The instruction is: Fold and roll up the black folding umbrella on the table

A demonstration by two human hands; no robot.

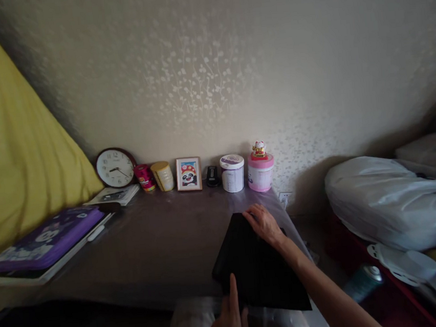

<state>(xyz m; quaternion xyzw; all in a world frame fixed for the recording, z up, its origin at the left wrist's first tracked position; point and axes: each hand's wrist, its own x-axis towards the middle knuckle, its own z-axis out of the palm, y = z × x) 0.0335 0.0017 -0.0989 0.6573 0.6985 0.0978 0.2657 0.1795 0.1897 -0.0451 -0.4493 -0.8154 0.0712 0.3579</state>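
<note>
**Both hands at a flat black item (265, 274)**

The right hand (263, 225) is stretched forward, its fingers bent over the item's far edge, gripping it. The left hand (228, 318) is lower and nearer, its index finger straight, pointing forward at the near side. Whether this hand grips, I cannot tell. The item is at the near right part of the table (152, 242).

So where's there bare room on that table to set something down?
The widest bare patch is the middle of the table, between the purple case on the left, the picture frame behind and the black flat item on the right. It's crowded along the back, from clock to pink tub.
</note>
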